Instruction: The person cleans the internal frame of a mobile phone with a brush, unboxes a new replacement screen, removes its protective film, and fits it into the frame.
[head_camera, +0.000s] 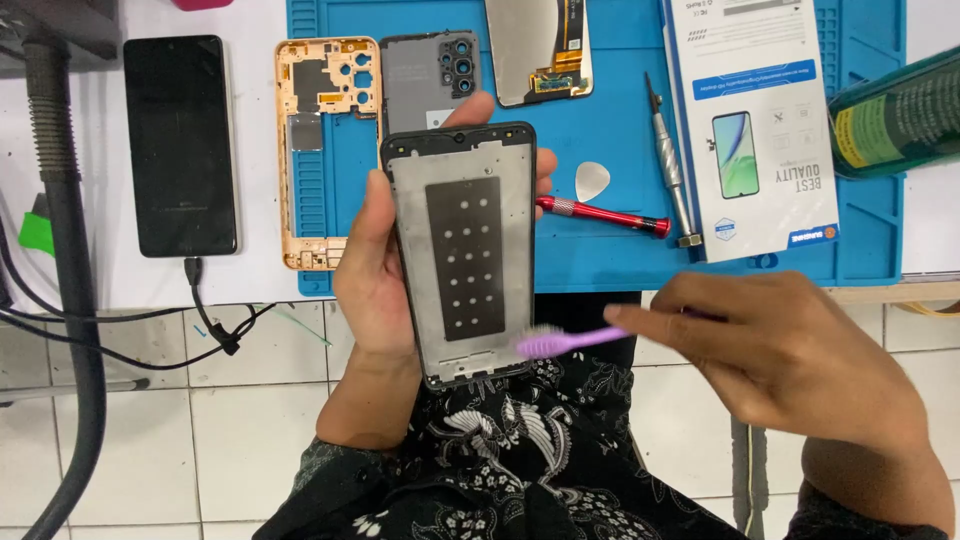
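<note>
While held, purple toothbrush against phone frame.

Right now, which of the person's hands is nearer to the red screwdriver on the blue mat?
The left hand. Its fingertips, wrapped around the phone frame, lie right beside the red screwdriver's handle end. The right hand, holding a purple brush, is lower, off the mat's front edge.

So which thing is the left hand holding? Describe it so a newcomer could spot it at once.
Start at the blue work mat on the white bench. Just in front of its near edge, the left hand holds up a phone frame. Unlike the orange frame lying on the mat, it is black-rimmed, with a dark perforated panel on grey metal.
</note>
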